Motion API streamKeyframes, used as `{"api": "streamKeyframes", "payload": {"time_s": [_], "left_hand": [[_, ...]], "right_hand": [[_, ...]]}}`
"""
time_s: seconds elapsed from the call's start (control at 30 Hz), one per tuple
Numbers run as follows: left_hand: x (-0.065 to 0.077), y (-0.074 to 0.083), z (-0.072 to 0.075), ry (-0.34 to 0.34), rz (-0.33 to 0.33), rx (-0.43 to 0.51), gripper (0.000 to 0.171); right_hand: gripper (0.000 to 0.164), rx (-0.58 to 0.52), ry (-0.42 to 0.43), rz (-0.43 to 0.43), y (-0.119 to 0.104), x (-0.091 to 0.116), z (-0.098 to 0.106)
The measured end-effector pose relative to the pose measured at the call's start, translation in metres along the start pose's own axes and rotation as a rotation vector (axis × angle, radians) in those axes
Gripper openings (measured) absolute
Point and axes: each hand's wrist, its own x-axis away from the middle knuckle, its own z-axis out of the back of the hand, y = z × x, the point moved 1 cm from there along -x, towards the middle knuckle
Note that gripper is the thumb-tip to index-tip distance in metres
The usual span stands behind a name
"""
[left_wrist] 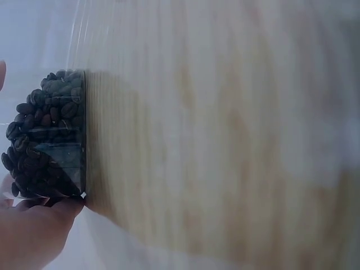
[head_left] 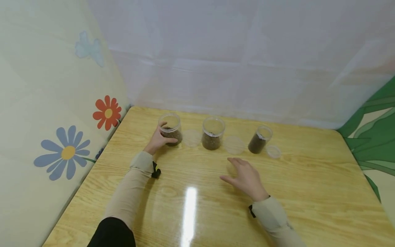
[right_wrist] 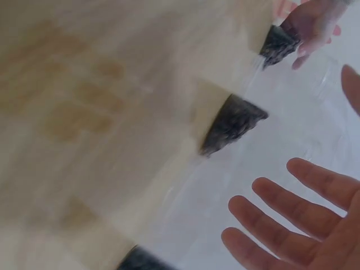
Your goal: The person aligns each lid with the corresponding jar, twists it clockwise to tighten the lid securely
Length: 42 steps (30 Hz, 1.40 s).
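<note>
My left hand grips a clear jar at the far left of the row, thumb in front and fingers round its left side. In the left wrist view, dark coffee beans fill its lower part. A second clear jar with dark contents stands in the middle, and a narrower jar stands to the right. All three are uncapped and upright. My right hand hovers over the table in front of the narrow jar, its fingers spread and holding nothing.
Between the jars lie two clear round lids, one left lid and one middle lid. A smaller lid lies right of the narrow jar. The wooden table meets a white curtain behind and a flower-printed wall at left.
</note>
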Motion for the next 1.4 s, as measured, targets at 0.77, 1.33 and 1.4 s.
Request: {"api": "streamKeyframes", "payload": {"time_s": [0.77,1.33,1.4], "left_hand": [[-0.012,-0.004,-0.015,0.005,-0.049,0.057,0.094],[-0.009,-0.007,-0.012,0.019,-0.073,0.014,0.091],[-0.009,-0.006,-0.012,0.014,-0.078,0.016,0.091]], "right_hand": [[0.053,0.064,-0.082,0.253,-0.038,-0.067,-0.011],[0.047,0.093,-0.194,0.233,-0.058,-0.105,-0.029],[0.046,0.107,-0.184,0.241,-0.059,-0.109,-0.032]]}}
